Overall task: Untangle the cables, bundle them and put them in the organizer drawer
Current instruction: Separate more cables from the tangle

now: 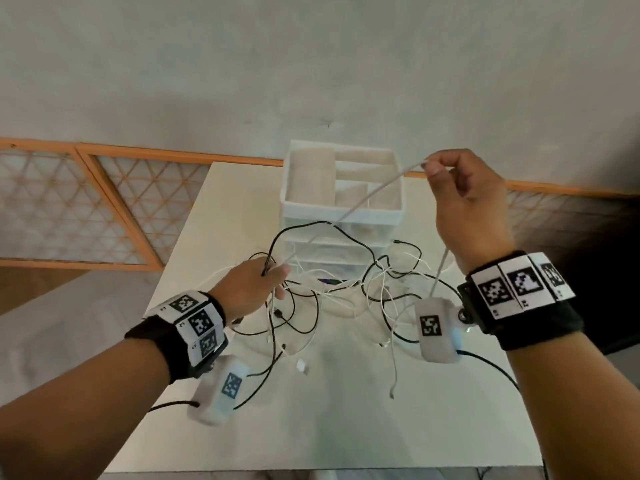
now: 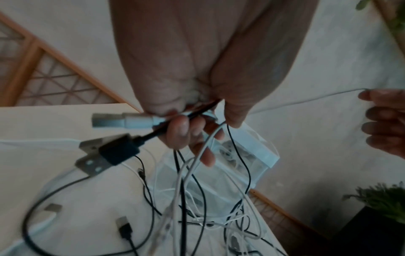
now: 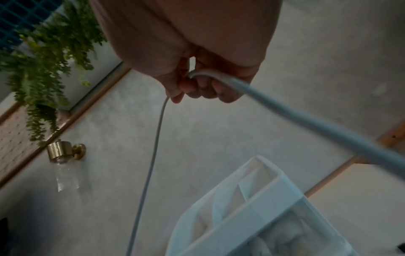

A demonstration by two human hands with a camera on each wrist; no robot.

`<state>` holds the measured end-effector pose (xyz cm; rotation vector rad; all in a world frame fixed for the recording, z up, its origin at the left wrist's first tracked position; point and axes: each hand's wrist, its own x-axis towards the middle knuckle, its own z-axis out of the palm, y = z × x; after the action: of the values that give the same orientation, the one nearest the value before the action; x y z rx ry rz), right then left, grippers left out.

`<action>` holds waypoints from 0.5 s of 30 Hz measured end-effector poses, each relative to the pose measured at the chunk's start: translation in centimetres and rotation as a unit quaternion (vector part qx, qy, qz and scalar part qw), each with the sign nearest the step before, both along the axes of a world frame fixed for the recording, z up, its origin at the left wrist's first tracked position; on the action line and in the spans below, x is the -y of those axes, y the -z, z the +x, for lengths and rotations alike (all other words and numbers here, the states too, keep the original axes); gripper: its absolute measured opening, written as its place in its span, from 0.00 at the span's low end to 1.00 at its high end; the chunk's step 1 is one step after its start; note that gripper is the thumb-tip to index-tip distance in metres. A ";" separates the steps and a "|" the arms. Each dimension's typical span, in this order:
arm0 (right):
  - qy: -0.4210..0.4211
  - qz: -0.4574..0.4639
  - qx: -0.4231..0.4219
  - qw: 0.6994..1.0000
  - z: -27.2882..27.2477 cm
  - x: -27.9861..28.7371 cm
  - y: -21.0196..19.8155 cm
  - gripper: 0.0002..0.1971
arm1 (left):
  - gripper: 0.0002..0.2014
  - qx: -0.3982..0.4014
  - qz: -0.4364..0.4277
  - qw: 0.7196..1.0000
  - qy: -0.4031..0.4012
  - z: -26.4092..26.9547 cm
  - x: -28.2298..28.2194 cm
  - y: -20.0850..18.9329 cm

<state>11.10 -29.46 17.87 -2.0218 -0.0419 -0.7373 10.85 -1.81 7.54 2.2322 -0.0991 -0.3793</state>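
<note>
Hands (image 1: 249, 285) (image 1: 464, 202) on tangled cables (image 1: 346, 289)

Organizer (image 1: 341, 216): lower drawers' contents indistinct behind translucent fronts. Cable tangle (image 1: 346, 289) before it: individual runs untraceable. Nearby black plug (image 2: 119, 149): motion-blurred.

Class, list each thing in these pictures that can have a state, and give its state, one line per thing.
Left hand: grips several black and white cable ends together.
Right hand: raised, pinches the white cable.
White cable: lifted, stretched between the hands, over the organizer.
Cable pile: tangled, on the table.
Organizer: upright, top tray open; its drawers look closed.
</note>
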 end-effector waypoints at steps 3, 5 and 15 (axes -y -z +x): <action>0.041 0.018 0.016 0.999 -0.2 0.6 0.2 0.04 | 0.17 -0.016 0.101 0.994 0.042 0.1 -0.5 0.0; 0.076 0.028 0.052 0.995 -0.1 1.1 -0.4 0.04 | 0.16 -0.030 0.140 0.989 0.042 0.2 -1.1 0.6; 0.070 -0.056 -0.163 0.983 -0.9 4.8 6.2 0.06 | 0.19 -0.090 -0.124 0.987 -0.052 0.5 -1.4 -2.6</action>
<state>10.24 -34.28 11.65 -2.2477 0.2552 -0.4899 11.37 -0.39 10.14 1.9402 0.0639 -0.4817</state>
